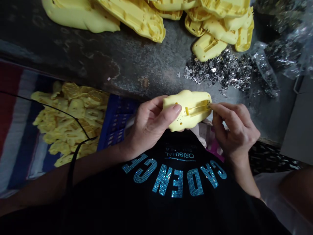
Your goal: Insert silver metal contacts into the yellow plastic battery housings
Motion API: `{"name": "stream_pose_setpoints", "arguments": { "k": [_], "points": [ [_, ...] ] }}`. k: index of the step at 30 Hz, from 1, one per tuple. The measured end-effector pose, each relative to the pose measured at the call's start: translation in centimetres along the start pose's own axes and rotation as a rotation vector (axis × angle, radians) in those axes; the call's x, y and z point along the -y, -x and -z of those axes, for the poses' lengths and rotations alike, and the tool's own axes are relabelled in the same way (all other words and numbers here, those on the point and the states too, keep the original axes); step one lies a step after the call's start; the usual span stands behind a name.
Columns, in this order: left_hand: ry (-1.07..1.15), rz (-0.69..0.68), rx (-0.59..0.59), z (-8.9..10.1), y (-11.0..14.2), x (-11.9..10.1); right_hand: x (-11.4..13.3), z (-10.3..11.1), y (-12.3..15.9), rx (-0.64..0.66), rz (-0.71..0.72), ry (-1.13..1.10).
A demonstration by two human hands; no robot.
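My left hand [153, 122] grips a pale yellow plastic shell [172, 98], its thumb lying across the face near a cluster of small holes. A long rectangular slot, like a battery compartment, is open in the shell. At the slot's right end sits a small metal contact [208, 104]. My right hand [232, 125] pinches at that end, thumb and index fingertips closed against the contact; the fingertips partly cover it. Beyond the shell, a heap of small shiny metal plates [220, 73] lies on the dark worktable [132, 65].
Several yellow half-shells [137, 19] lie along the table's far side, with more shells piled at the right [210, 47]. Clear plastic bags [265, 65] rest beside the metal plates. A blue crate [113, 120] and many yellow parts [73, 111] are at lower left, crossed by a black cable [78, 122].
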State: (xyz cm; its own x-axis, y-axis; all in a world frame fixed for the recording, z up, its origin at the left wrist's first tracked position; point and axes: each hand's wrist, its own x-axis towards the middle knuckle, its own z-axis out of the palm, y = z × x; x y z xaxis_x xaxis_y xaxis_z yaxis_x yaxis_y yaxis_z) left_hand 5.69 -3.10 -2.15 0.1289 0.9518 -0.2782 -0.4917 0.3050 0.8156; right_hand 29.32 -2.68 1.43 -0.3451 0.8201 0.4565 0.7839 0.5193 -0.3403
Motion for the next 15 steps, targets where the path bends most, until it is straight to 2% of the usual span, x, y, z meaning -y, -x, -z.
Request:
{"name": "stream_pose_setpoints", "arguments": {
  "k": [6, 8, 10, 12, 15],
  "points": [
    [0.003, 0.021, -0.049, -0.2, 0.0, -0.1, 0.2, 0.0, 0.2, -0.013, 0.012, 0.027],
    [-0.003, 0.016, -0.061, -0.2, 0.0, 0.1, 0.1, 0.0, 0.1, -0.023, -0.025, -0.022],
    [-0.019, -0.011, -0.02, 0.0, 0.0, 0.2, -0.3, 0.0, -0.3, -0.028, -0.098, -0.122],
    [-0.078, -0.051, 0.018, 0.4, 0.3, 0.2, -1.0, 0.0, -1.0, 0.023, -0.194, -0.273],
    [-0.256, -0.109, 0.016, 0.8, 0.9, -0.1, -2.2, -0.1, -1.9, 0.187, -0.305, -0.506]
  ]
}}
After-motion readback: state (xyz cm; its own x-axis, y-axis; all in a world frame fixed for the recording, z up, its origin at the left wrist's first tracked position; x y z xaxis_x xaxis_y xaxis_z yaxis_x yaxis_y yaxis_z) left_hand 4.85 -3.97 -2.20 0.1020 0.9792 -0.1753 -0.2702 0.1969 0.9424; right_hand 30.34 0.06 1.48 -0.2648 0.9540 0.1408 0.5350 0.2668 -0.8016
